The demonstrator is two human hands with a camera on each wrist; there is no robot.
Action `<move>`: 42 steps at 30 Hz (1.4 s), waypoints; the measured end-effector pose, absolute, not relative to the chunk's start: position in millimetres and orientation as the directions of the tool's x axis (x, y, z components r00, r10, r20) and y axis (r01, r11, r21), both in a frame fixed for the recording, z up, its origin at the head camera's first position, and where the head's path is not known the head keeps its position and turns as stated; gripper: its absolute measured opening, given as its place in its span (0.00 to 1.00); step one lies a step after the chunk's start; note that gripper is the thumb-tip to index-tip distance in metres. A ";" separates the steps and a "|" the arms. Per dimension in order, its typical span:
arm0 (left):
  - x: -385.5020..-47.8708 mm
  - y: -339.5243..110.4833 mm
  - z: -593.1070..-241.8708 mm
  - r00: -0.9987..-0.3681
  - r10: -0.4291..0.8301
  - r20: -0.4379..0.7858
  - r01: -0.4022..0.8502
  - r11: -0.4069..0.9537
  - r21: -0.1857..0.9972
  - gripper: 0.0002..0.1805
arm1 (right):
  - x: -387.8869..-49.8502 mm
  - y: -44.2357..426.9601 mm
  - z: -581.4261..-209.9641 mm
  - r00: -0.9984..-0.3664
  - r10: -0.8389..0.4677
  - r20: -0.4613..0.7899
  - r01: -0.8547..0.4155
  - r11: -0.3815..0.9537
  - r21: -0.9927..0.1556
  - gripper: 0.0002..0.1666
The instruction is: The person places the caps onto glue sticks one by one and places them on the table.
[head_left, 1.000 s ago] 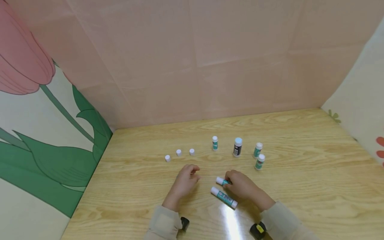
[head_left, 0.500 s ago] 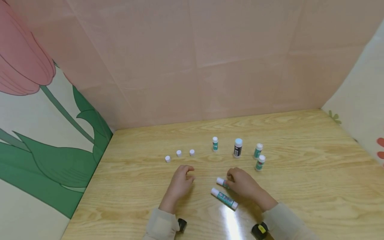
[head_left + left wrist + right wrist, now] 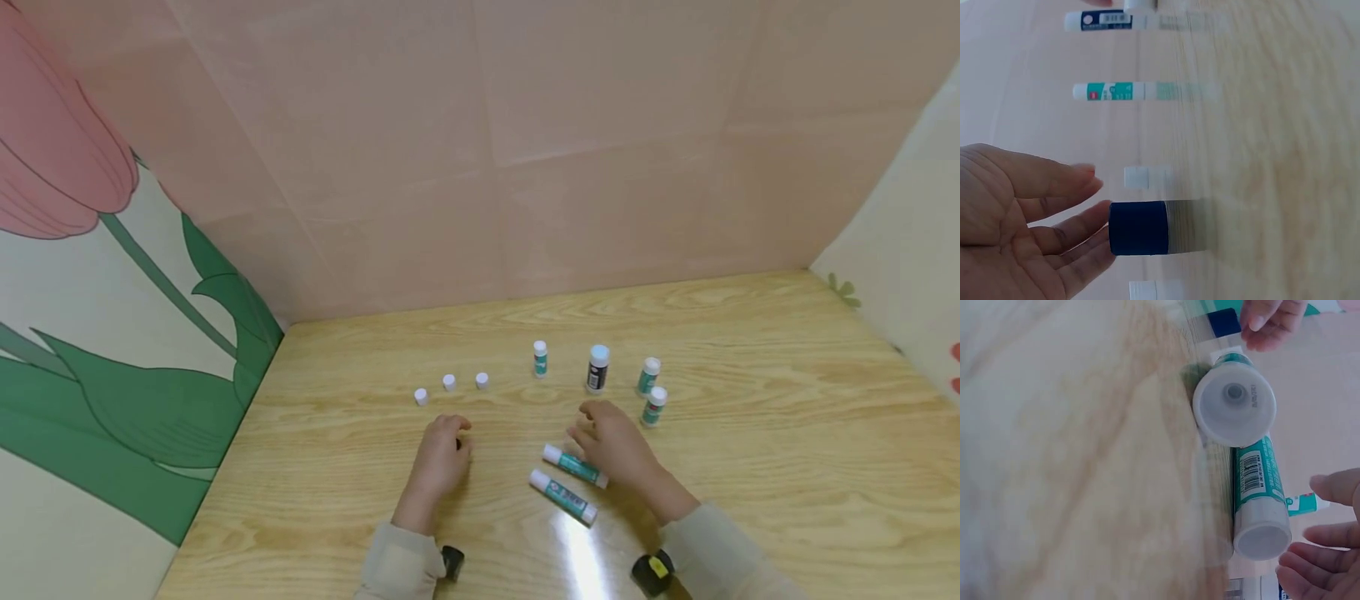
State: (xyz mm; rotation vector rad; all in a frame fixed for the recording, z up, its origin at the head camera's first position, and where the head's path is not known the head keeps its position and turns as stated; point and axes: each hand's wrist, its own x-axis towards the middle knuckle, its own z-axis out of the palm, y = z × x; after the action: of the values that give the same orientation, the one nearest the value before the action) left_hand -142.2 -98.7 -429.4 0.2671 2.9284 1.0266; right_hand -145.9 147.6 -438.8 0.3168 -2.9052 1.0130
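Note:
Two glue sticks with teal labels lie on the table between the hands: an upper one (image 3: 576,467) and a lower one (image 3: 564,497). Just above the upper stick is my right hand (image 3: 618,446), fingers loosely bent and holding nothing; the right wrist view shows a gap between its fingers and the stick's white end (image 3: 1263,531). My left hand (image 3: 440,457) is over to the left, beside a dark blue cap (image 3: 1138,228) standing on the table. Its fingertips lie at the cap's edge, thumb apart; whether they touch it I cannot tell.
Three small white caps, left (image 3: 421,397), middle (image 3: 449,382) and right (image 3: 482,381), stand beyond the left hand. Farther right, upright, are a small teal glue stick (image 3: 541,360), a navy one (image 3: 597,369) and two more teal sticks (image 3: 648,377) (image 3: 655,407). A pink backdrop (image 3: 487,167) closes the rear.
My right hand has let go of the upper glue stick and risen off it, leaving it lying in full view. The left hand has shifted left, and a dark cap now shows beside its fingers.

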 end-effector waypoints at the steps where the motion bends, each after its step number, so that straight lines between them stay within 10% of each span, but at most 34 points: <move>1: -142.2 -99.3 -429.3 -0.985 0.171 0.023 0.148 0.770 0.621 0.11 | -146.3 147.6 -438.2 -0.980 -0.164 0.110 -0.196 0.766 -0.612 0.22; 42: -145.8 -110.9 -437.6 -0.987 0.140 -0.083 0.060 0.786 0.616 0.09 | -169.9 156.3 -445.8 -0.977 0.028 0.212 -0.112 0.778 -0.618 0.37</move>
State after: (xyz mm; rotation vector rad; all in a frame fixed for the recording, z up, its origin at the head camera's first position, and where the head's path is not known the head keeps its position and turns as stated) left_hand -145.8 -110.9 -437.6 0.1602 2.8504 0.9764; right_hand -169.9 156.3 -445.8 0.0664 -2.7618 0.9787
